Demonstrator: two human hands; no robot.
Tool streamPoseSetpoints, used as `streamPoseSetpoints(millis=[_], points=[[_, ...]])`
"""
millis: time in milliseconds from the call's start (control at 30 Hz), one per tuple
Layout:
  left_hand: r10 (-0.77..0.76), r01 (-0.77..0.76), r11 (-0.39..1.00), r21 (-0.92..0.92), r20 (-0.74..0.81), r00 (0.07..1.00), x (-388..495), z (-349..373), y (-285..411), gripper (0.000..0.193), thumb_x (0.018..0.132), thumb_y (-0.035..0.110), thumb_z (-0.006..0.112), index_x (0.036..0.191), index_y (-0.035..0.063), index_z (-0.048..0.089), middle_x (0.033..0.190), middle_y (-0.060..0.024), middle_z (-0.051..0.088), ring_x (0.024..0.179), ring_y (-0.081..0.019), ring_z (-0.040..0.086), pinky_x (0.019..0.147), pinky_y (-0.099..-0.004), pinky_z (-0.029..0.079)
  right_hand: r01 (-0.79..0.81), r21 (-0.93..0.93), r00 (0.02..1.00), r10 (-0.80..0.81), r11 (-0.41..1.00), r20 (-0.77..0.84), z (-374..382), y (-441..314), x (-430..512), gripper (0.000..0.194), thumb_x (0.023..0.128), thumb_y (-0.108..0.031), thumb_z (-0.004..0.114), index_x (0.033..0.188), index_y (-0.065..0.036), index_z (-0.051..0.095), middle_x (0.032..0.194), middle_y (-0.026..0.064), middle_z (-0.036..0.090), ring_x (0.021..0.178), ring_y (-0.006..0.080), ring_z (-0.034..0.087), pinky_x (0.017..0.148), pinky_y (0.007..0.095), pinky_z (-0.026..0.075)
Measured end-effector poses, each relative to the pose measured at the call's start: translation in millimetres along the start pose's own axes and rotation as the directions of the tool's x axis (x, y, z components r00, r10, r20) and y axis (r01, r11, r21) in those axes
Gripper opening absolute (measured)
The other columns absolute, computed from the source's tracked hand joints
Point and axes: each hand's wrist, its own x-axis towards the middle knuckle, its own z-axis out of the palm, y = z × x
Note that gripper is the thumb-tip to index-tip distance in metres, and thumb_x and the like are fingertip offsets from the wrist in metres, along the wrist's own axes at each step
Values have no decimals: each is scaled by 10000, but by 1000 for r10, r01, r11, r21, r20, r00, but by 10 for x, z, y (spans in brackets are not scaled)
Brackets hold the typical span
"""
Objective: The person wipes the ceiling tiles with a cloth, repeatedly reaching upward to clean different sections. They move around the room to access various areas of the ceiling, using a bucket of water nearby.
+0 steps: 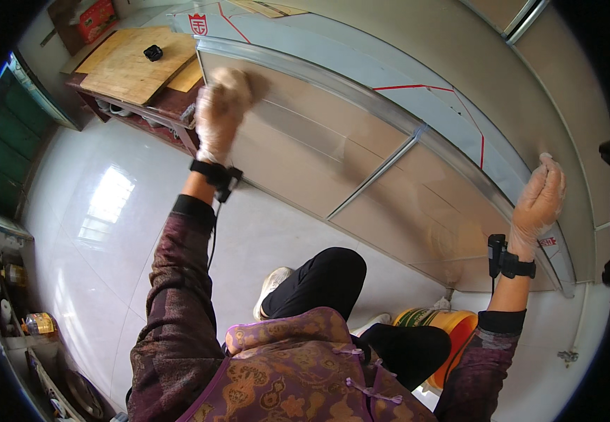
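Note:
My left hand (224, 108), in a clear plastic glove, is blurred at the upper left part of a beige cabinet door panel (299, 137). Its fingers are indistinct, so I cannot tell whether it holds anything. My right hand (539, 203), gloved likewise, is at the far right end of the cabinet's top, its fingers extended and close together with nothing visible in them. Between my hands runs the cabinet's shiny metal edge trim (310, 82). Above this lies a pale grey-blue top strip (421, 105) with red lines and a red emblem. A metal divider (376, 174) separates two door panels.
At the upper left, a dark red wooden table (178, 103) bears wooden boards (131, 68) and a small black object (152, 53). A yellow-orange bucket (455, 327) stands by my right knee. Bottles (40, 324) and shelving line the lower left. Glossy tiles (99, 253) cover the floor.

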Motion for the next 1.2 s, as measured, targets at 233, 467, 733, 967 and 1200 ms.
streamPoseSetpoints(millis=[233,467,733,967,1200], points=[[468,-377,693,615,14,884,542,-137,270,611,810,-77,585,1400,43,479,1277,-191,544,1173,-350,551,1052,-407,427,5,-19,1000,-5,1000,11,4,35,-9,225,993,-154,511,1115,-39,662,1062,145,687,990,339,635,865,417,489],[328,-308,329,893,198,924,-179,-172,-36,564,792,-56,579,1340,56,512,1307,-216,547,1148,-436,544,971,-473,479,29,-21,1000,-29,999,-3,4,23,-2,216,994,-137,511,1116,-43,662,1051,135,690,987,329,640,866,409,492],[173,-264,684,680,200,964,-409,-143,-63,433,754,-120,534,1157,27,591,1266,-200,583,1209,-403,532,1005,-417,435,12,-44,1000,-11,999,17,-27,-25,18,215,989,-129,509,1102,-36,666,1049,130,693,984,324,643,862,404,499],[-154,133,957,257,62,986,-208,40,334,212,1018,226,489,920,49,550,595,-14,507,523,-88,474,502,-273,385,24,-29,1000,-24,999,2,-6,-13,10,219,987,-138,509,1107,-37,661,1045,129,690,977,325,643,856,409,501],[-5,77,895,440,-162,987,223,-56,441,134,977,139,594,1066,38,588,866,-28,606,728,-104,564,604,-253,477,20,-44,1000,-20,999,2,0,3,2,219,993,-142,508,1115,-44,662,1060,125,689,976,325,644,845,403,507]])
